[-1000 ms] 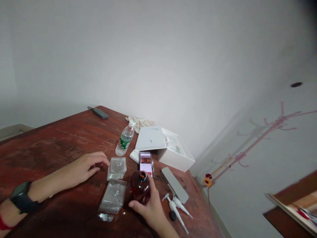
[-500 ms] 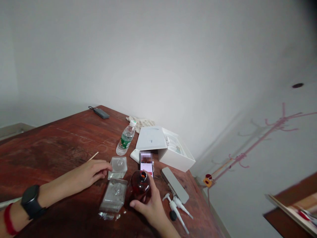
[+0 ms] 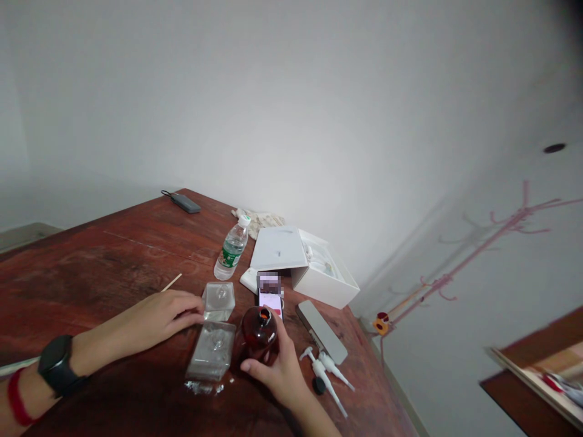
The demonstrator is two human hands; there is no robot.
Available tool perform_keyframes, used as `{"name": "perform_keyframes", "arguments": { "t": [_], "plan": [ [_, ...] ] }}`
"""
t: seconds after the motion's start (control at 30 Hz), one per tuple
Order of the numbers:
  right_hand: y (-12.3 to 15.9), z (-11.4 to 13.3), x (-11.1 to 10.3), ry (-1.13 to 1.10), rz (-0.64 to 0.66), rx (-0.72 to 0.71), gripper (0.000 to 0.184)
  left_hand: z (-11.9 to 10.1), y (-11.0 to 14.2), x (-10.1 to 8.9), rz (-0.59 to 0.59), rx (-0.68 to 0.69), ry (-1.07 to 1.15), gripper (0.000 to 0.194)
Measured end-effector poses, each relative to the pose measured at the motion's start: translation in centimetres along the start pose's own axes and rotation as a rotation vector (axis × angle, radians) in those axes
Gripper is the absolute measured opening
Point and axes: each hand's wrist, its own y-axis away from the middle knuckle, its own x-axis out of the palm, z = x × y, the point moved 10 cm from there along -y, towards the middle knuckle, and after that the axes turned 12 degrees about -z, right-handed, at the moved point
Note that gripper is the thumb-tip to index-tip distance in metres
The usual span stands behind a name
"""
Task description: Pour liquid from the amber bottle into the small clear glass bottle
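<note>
My right hand is wrapped around a dark amber bottle that stands uncapped on the table, thumb in front and fingers behind. My left hand holds nothing; its fingers stretch out loosely, with the tips at the left edge of a clear square plastic container. Whether they touch it I cannot tell. A second clear plastic container stands nearer me, between my hands, with a wet-looking shiny patch before it. Two white pump heads and a black cap lie right of my right hand.
Behind the bottle lies a lit phone beside a white box with its lid ajar. A water bottle, a grey flat case, a thin wooden stick, a cloth and a dark device share the table.
The whole view has shifted slightly, and things on the table sit a little higher. My left fingers look a bit straighter beside the far container. My right hand keeps its grip on the bottle.
</note>
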Motion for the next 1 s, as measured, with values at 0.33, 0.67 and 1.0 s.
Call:
{"name": "perform_keyframes", "arguments": {
  "t": [0.33,0.67,1.0],
  "plan": [
    [0.1,0.5,0.1,0.001,0.003,0.002,0.112,-0.5,0.1,0.4,0.069,-0.058,-0.024,0.047],
    [0.2,0.7,0.0,0.015,-0.007,-0.012,0.115,-1.0,0.4,1.2,0.12,-0.014,-0.023,0.043],
    [0.3,0.6,-0.3,0.118,-0.022,-0.045,0.118,-0.8,0.4,0.7,0.093,-0.033,-0.041,0.04]
  ]
}}
